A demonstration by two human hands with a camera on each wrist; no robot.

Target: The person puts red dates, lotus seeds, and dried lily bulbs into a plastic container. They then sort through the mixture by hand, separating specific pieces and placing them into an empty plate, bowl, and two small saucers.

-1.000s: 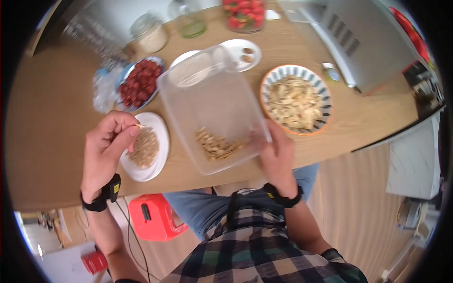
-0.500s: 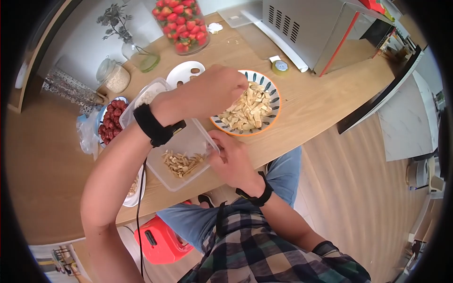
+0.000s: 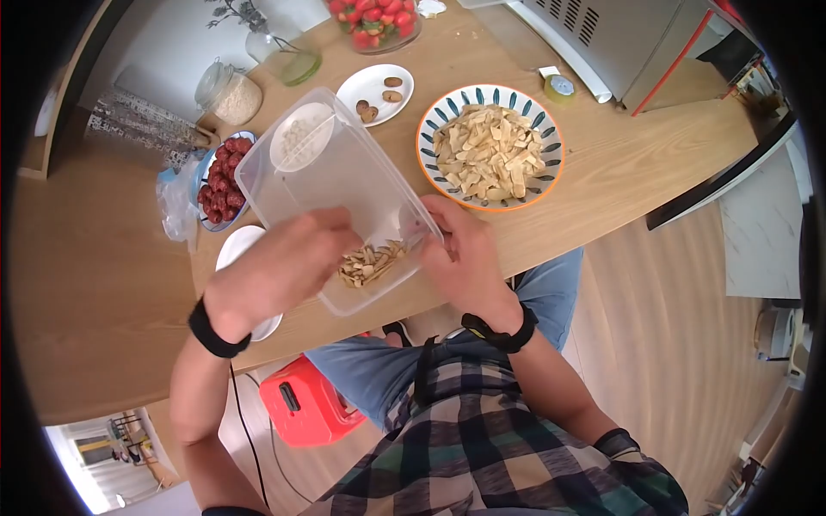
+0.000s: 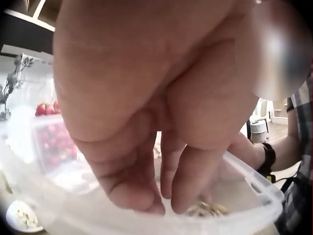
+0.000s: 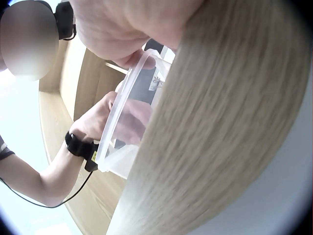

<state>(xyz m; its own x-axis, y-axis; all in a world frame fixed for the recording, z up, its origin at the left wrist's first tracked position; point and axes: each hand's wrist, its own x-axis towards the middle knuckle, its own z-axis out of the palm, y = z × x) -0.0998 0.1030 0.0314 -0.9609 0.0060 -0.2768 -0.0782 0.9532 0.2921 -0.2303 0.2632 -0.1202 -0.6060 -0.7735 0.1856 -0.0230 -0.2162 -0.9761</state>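
Observation:
A clear plastic container (image 3: 348, 155) is tilted over the table's front edge, with brown strips (image 3: 372, 264) at its lower end. The left hand (image 3: 288, 262) hangs over it, bent fingers reaching inside beside the strips. In the left wrist view the left hand's fingertips (image 4: 161, 198) are parted, and nothing shows between them. At the container's right side, the right hand (image 3: 469, 258) grips the rim. The right wrist view shows the right hand (image 5: 127, 34) at the container's rim (image 5: 120, 107). A patterned bowl (image 3: 556, 159) of pale slices (image 3: 490, 155) stands to the right.
A white plate (image 3: 237, 243) lies partly under the left arm. Behind are a bowl of red dates (image 3: 225, 176), a small plate (image 3: 379, 73) with several brown pieces, a grain jar (image 3: 234, 99), a strawberry jar (image 3: 374, 26), tape (image 3: 559, 86) and a microwave (image 3: 654, 52).
The left hand went from the left plate, where it pinched a small piece, across to the patterned bowl, then back over the container. The right hand has stayed on the container's rim.

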